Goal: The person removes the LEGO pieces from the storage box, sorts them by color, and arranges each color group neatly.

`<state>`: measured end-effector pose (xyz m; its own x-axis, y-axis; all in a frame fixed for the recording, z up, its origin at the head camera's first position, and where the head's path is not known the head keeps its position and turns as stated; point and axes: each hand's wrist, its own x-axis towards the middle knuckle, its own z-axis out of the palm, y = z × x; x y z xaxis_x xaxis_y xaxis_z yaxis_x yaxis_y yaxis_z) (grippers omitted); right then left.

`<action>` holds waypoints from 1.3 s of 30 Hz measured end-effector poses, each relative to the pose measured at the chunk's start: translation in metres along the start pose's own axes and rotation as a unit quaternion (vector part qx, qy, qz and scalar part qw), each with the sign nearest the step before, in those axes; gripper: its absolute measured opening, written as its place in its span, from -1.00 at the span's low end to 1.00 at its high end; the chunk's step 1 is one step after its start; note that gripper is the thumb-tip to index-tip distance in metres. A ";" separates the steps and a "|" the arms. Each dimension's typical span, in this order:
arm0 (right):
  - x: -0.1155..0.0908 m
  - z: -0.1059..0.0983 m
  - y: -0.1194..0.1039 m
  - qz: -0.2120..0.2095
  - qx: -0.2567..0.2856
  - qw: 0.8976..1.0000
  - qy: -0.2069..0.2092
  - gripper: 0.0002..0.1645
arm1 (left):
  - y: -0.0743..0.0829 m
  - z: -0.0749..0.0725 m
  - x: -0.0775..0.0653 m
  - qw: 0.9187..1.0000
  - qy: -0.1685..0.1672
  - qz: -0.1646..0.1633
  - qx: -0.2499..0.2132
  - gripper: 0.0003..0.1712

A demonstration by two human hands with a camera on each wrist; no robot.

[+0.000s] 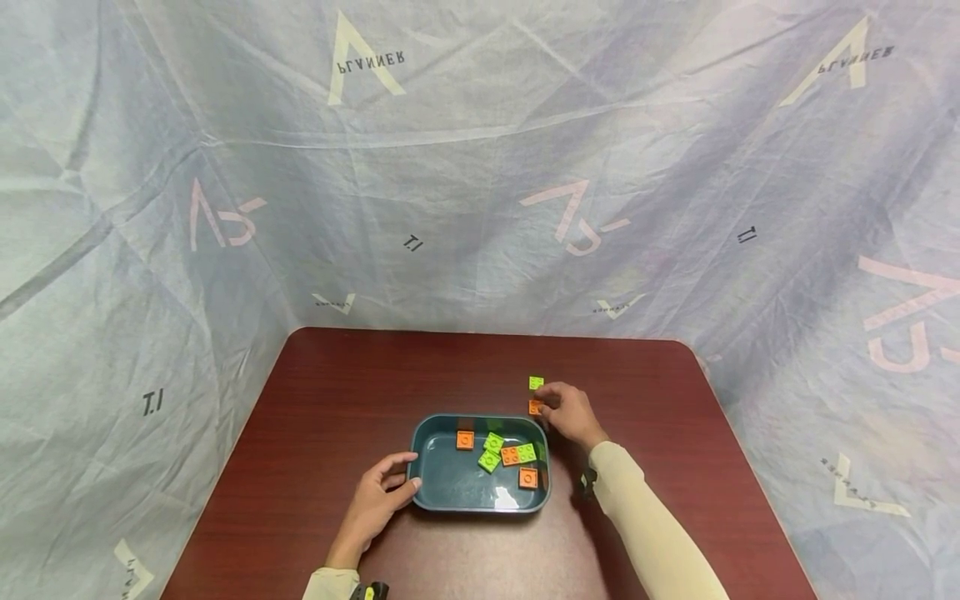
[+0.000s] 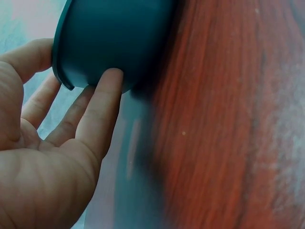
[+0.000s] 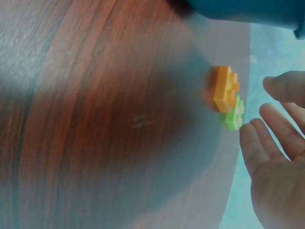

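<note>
My left hand (image 1: 377, 497) holds the left end of a dark teal tray (image 1: 442, 507), with fingertips at its rim. The left wrist view shows one finger (image 2: 110, 78) against the tray's outer wall (image 2: 114, 43). Beyond the tray's far right corner, my right hand (image 1: 570, 412) hovers over the table beside an orange toy brick (image 1: 534, 407). A green toy brick (image 1: 536, 382) lies just behind it. In the right wrist view, thumb and fingers are spread apart next to the orange brick (image 3: 225, 89) and green brick (image 3: 233, 116), nothing between them.
Several bricks lie inside the tray, among them an orange one (image 1: 465, 440), a green one (image 1: 489, 461) and another orange one (image 1: 528, 477). The reddish-brown table (image 1: 337, 375) has wrinkled grey cloth (image 1: 480, 275) hanging behind it and at both sides.
</note>
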<state>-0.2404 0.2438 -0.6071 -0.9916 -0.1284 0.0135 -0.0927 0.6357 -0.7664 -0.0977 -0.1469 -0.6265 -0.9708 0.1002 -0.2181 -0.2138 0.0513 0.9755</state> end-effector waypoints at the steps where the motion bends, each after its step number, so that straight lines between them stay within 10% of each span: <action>1: 0.000 -0.001 -0.002 0.001 0.004 1.000 0.000 -0.65 | 0.000 0.000 0.000 1.000 0.000 0.000 0.000 -0.43; 39: -0.047 0.019 -0.073 -0.087 -0.003 0.996 -0.006 -0.61 | 0.000 0.000 0.000 1.000 0.003 0.001 0.016 -0.42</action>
<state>-0.1856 0.1894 -0.5642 -0.9592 -0.2469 0.1381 -0.2642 0.6074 -0.7492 -0.0975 -0.1465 -0.6260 -0.9720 0.0934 -0.2156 -0.2083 0.0822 0.9746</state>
